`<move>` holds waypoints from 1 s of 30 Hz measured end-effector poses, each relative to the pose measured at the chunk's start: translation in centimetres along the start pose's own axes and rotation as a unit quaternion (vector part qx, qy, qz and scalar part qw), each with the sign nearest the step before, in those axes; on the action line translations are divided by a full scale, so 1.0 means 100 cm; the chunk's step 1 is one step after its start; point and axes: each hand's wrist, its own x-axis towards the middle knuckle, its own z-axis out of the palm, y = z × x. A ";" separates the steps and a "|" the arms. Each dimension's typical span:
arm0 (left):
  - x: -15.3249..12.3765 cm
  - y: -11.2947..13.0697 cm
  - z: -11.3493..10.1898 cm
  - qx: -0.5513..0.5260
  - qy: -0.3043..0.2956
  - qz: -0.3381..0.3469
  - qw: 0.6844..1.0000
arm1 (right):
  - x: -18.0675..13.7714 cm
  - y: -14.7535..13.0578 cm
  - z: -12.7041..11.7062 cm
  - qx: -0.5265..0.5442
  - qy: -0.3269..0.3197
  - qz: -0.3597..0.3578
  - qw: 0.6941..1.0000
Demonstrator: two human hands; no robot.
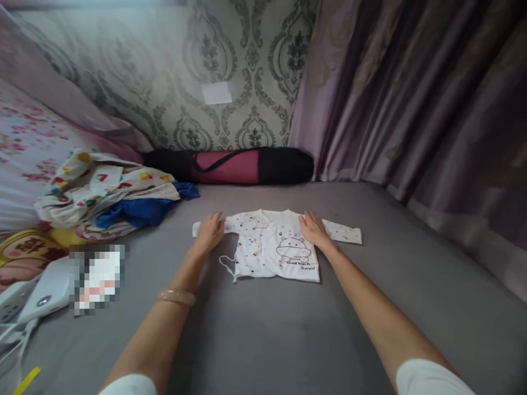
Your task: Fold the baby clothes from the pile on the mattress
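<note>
A small white baby shirt (257,249) lies spread flat on the grey sheet, its sleeves stretched out to both sides. A cartoon animal and lettering are printed on its right half, and small figures on its left half. A thin tie string (226,265) curls out from the shirt's left edge. My left hand (211,231) rests on the left sleeve, fingers extended. On the right shoulder, where the right sleeve begins, my right hand (313,227) lies flat with fingers stretched out. A bangle (176,297) circles my left forearm.
A black and dark pink roll bag (230,167) lies along the patterned wall. Crumpled patterned cloth (111,186) with a blue piece (138,212) is at the left. Nearer are a white device (51,288) with cables and a blurred-out item (100,280). Purple curtains (354,109) hang at the right.
</note>
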 end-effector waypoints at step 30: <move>-0.016 -0.051 0.014 0.109 -0.155 -0.079 0.979 | -0.053 0.109 -0.032 -0.174 -0.056 0.022 0.983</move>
